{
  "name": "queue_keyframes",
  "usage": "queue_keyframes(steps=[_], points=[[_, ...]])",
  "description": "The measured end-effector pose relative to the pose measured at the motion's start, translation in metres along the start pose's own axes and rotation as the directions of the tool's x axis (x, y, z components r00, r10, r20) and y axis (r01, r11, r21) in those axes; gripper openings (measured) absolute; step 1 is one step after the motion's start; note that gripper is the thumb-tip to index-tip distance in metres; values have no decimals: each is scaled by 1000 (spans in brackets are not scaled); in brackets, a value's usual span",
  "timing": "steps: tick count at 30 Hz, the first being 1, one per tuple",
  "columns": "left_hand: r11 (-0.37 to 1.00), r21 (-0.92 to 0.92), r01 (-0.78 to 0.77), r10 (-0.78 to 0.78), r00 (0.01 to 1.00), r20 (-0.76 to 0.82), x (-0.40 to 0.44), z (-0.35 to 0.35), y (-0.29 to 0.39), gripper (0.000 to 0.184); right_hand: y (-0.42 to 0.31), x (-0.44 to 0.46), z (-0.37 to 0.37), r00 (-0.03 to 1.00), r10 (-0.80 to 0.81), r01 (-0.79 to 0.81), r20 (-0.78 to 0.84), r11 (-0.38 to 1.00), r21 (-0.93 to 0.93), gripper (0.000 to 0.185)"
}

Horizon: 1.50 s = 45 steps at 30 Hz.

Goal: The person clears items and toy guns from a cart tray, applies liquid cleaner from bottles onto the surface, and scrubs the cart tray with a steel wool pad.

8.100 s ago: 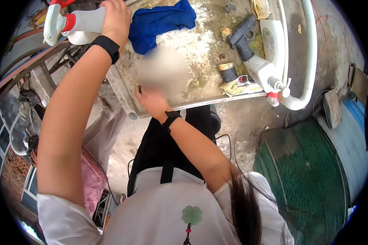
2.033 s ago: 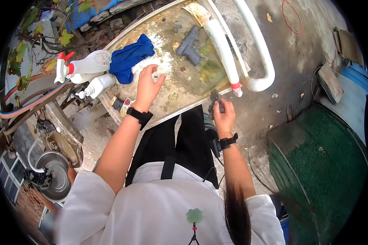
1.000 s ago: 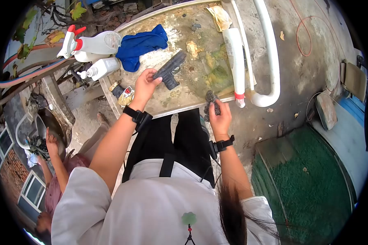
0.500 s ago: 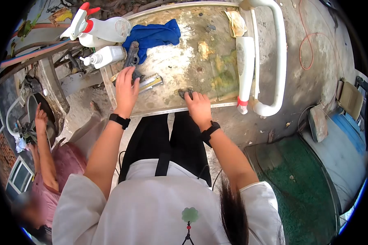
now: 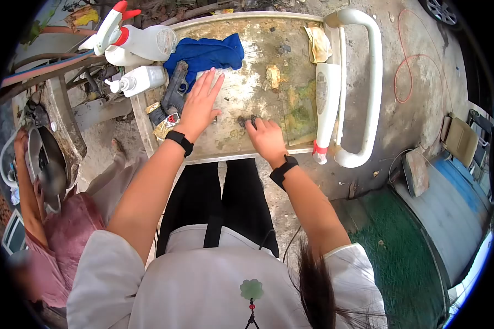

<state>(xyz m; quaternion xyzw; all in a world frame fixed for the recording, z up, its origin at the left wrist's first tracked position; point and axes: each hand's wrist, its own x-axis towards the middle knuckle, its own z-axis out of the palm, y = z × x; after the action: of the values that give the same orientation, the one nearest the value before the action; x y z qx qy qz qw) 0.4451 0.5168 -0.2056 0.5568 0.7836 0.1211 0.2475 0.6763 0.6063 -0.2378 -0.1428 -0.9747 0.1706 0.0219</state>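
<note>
My left hand [image 5: 200, 107] is stretched out over the left part of a worn, stained cart top [image 5: 241, 93], with its fingers spread and nothing held. Just left of it lies a dark pistol-shaped object [image 5: 175, 88], its upper end against a blue cloth [image 5: 217, 52]. Below that, partly covered by my left wrist, is a small gold-patterned piece [image 5: 163, 129] beside a dark cylindrical item [image 5: 156, 114]. Near the front edge, my right hand [image 5: 267, 140] has its fingers curled and closed at a small dark lump [image 5: 244, 120], whose kind I cannot make out.
A spray bottle [image 5: 148, 43] and a white pump bottle [image 5: 146, 80] stand at the left edge. A white tube [image 5: 327, 104] lies beside the white handle rail [image 5: 374, 88]. Another person in a pink top [image 5: 74, 222] is at the left, near a round basin [image 5: 52, 170].
My left hand has moved right, off the pistol-shaped object, and its fingers have spread. The gold-patterned piece now lies farther left. My right hand stays at the dark lump.
</note>
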Motion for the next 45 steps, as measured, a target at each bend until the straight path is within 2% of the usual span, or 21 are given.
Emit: queue_keyframes(steps=[1,3,5,6,7,9,12,17,19,23,24,27,29,31,32,34,36,39,41,43,45], points=[[994,109,23,-20,999,-34,20,-8,3,106,-7,-13,4,995,-29,30,99,999,-14,28],[945,318,77,-45,993,-106,63,-37,8,109,-6,-17,-4,994,33,-30,101,999,-34,32],[647,709,281,-175,959,-221,98,-47,-16,116,-1,-16,0,991,59,-54,120,998,-45,33],[473,813,339,-178,941,-289,108,-43,-37,122,0,-12,-1,993,51,-48,102,998,-35,32],[443,848,290,-380,918,-116,114,-62,-33,128,-2,-12,0,992,44,-41,121,999,-27,31],[473,869,147,-503,855,129,116,-91,-17,110,0,-6,0,990,26,-24,139,1000,-20,30],[606,794,45,-451,842,297,116,-81,-26,140,-3,2,0,993,-66,70,97,997,-35,28],[628,778,37,-412,863,292,107,-46,-42,143,38,24,-2,994,-111,112,12,981,-159,26],[619,784,37,-402,873,276,107,-44,-44,143,62,51,-9,999,-15,25,44,971,-238,25],[604,796,37,-443,846,297,116,-49,-37,141,97,106,-20,956,268,-292,-119,903,-314,21],[604,796,39,-440,849,292,115,-47,-39,142,99,111,-22,939,318,-342,-134,909,-240,21],[607,793,46,-464,830,308,115,-45,-40,142,53,76,-26,988,30,-42,-151,996,-78,20],[612,789,54,-460,836,300,116,-47,-39,144,26,32,3,979,-181,189,91,978,-85,23],[621,782,59,-452,842,296,113,-48,-39,147,49,42,0,980,-199,200,23,976,-82,24],[629,775,69,-450,845,290,112,-46,-41,146,60,55,0,982,-188,190,23,974,-123,25],[624,777,77,-448,851,275,116,-47,-42,146,86,86,-10,1000,10,-10,1,986,-167,25],[626,777,69,-436,856,276,114,-45,-43,146,103,110,-11,995,91,-96,-33,978,-186,22],[625,779,56,-447,843,298,117,-46,-41,147,92,116,-14,951,290,-306,-106,933,-189,19],[624,779,67,-453,843,290,117,-43,-40,147,59,104,-20,957,220,-238,-187,968,-84,19],[619,782,73,-465,837,290,115,-43,-41,147,21,74,7,992,-82,79,-99,996,-42,19],[634,771,66,-453,839,301,113,-46,-39,147,26,68,17,995,-94,91,-18,988,-125,22]])
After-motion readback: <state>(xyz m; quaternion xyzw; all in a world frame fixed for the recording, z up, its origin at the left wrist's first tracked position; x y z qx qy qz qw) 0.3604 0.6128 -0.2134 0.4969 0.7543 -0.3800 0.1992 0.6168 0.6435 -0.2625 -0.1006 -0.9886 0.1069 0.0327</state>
